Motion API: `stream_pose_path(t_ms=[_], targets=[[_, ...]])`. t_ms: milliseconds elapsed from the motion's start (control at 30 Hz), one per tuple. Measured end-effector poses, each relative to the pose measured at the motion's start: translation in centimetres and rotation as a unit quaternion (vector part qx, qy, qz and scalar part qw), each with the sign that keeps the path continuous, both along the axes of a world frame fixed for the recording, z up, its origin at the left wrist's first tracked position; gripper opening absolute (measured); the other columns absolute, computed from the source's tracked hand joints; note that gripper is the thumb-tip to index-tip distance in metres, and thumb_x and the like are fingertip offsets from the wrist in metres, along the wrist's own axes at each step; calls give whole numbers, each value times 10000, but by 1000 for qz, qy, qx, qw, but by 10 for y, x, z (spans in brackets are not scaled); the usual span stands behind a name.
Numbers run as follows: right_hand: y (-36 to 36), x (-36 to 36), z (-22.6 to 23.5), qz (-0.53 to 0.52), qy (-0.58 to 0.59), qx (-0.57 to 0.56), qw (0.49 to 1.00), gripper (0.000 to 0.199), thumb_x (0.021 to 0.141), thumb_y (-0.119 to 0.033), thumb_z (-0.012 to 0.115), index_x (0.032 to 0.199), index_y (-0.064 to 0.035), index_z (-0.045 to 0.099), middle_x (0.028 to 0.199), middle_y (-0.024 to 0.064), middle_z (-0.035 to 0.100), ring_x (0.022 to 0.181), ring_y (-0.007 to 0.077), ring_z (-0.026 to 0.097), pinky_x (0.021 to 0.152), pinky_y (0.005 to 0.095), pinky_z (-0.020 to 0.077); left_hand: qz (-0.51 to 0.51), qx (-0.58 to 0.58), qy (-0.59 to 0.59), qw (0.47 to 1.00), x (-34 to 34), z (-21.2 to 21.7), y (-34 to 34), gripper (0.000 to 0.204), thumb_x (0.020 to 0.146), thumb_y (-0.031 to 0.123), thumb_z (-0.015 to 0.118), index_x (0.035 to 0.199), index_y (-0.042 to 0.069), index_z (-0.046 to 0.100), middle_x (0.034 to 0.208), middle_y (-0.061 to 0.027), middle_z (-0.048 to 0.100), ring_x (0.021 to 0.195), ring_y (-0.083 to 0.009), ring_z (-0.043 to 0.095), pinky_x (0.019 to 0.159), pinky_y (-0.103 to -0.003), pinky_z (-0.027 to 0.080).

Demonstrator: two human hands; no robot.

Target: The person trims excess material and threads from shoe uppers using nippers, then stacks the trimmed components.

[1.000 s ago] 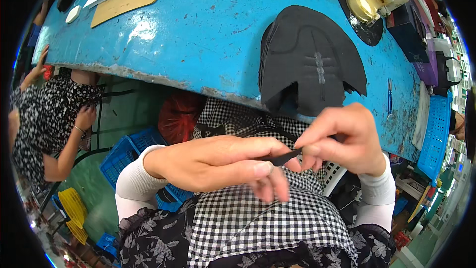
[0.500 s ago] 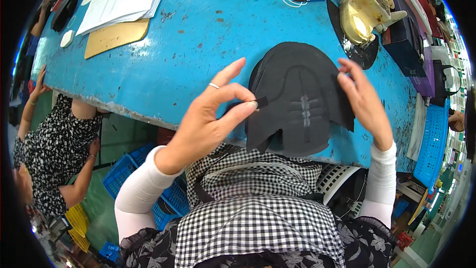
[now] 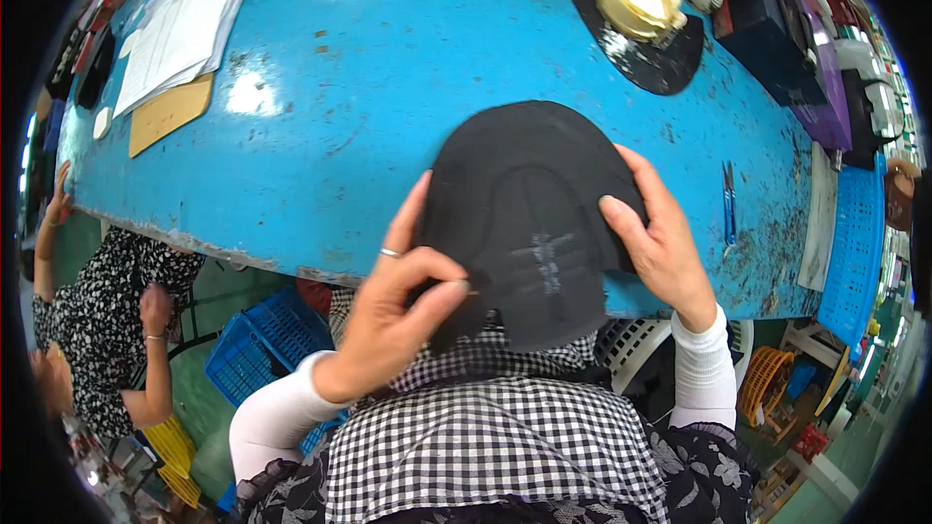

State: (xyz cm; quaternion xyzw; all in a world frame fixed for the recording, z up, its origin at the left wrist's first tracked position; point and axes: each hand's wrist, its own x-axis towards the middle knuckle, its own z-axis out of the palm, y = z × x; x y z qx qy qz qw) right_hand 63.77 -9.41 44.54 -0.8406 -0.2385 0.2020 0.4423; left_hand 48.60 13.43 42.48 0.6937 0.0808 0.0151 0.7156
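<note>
A rounded black material piece (image 3: 524,146), with a curved outline and whitish marks on its face, lies over the near edge of the blue table. At its right side my right hand (image 3: 665,243) grips the edge, thumb on top and the fingers along the rim. My left hand (image 3: 393,311), with a ring on one finger, is at the piece's lower left. Its thumb and index finger are pinched together there, while another finger stretches along the left rim. What sits in that pinch is dark and too blurred to name.
Blue-handled snips (image 3: 729,204) lie to the right on the blue table (image 3: 320,175). Farther back stand a stained glue container (image 3: 641,0) and a black curved piece (image 3: 670,63). Papers (image 3: 184,39) lie at the far left. Another person (image 3: 97,320) is at the left, near a blue crate (image 3: 262,340).
The black piece has come nearer to me and slightly left. My right hand, beside it before, now grips its right edge. My left hand has moved down, its pinch still closed.
</note>
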Motion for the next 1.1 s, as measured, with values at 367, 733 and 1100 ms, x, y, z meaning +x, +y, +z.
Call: stream_pose_path(t_ms=[367, 733, 1100], targets=[[-139, 48, 0, -189, -176, -351, 900, 318, 876, -253, 655, 1032, 9, 566, 836, 121, 593, 721, 223, 569, 661, 335, 465, -52, 313, -54, 947, 61, 94, 61, 66, 815, 40, 646, 870, 5, 640, 646, -36, 607, 539, -66, 546, 517, -206, 400], [-125, 35, -3, -145, 55, 95, 983, 196, 999, -215, 477, 1107, -56, 442, 698, -25, 468, 511, 11, 357, 442, 161, 260, -437, 313, -59, 841, 125, 61, 0, 80, 751, 128, 726, 788, 61, 704, 663, -40, 647, 583, -131, 596, 561, -259, 481], [-17, -1, 38, 279, -176, 11, 944, 148, 715, -64, 706, 825, -72, 608, 742, 36, 610, 642, 216, 612, 539, 312, 477, -408, 389, -95, 821, 122, 52, -7, 93, 729, 145, 727, 758, 68, 682, 710, -75, 664, 676, -253, 643, 646, -341, 494]])
